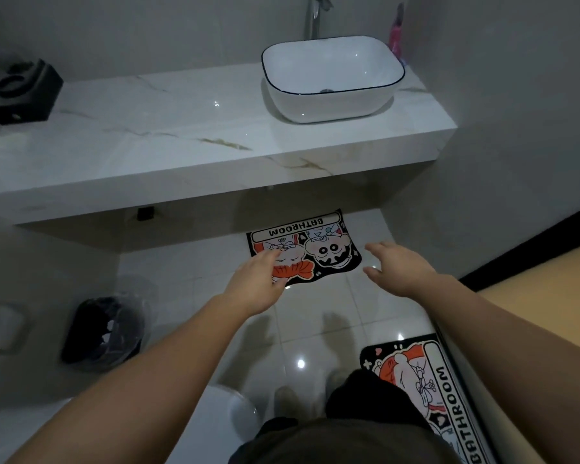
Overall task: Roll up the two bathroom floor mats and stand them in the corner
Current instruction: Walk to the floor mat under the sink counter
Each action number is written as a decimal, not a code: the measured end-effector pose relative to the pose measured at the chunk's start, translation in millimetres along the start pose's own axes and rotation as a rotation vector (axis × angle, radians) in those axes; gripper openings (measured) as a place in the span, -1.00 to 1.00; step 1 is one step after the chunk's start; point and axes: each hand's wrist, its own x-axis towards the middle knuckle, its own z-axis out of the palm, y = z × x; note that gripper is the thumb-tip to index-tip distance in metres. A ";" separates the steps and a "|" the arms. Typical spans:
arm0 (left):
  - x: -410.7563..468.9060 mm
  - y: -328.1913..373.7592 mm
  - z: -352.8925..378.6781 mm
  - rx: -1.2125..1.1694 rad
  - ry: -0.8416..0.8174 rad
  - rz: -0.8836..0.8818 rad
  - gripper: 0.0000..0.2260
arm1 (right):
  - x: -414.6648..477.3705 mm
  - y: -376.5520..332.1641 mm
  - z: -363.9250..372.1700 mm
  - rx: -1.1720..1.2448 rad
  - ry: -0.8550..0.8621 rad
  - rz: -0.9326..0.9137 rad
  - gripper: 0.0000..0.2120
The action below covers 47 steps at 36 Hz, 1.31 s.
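Observation:
A black cartoon mat (329,252) printed BATHROOM lies flat on the tiled floor, partly under the marble counter. A second matching mat (426,380) lies flat at the lower right, along the door, partly hidden by my leg. My left hand (258,279) reaches out above the first mat's left near edge, fingers spread, holding nothing. My right hand (399,266) is stretched out just right of that mat, fingers apart and empty. Both hands are above the floor; I cannot tell whether either touches the mat.
The marble counter (168,155) overhangs the far mat and carries a white basin (329,102) and a black holder (24,92). A lined black bin (104,329) stands at the left. A toilet rim (228,413) is near my feet. A yellow door (549,262) is at the right.

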 end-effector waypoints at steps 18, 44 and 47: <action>137.9 5.1 -4.2 0.024 -0.096 -0.220 -0.47 | 182.7 42.6 -27.7 -0.061 -0.134 -0.170 -0.49; 246.8 -83.2 -6.9 0.181 -0.260 -0.126 -0.48 | 315.4 12.0 15.1 -0.111 -0.350 -0.145 -0.58; 262.3 -106.7 5.2 0.231 -0.276 -0.086 -0.44 | 323.5 10.0 33.1 -0.127 -0.371 -0.133 -0.48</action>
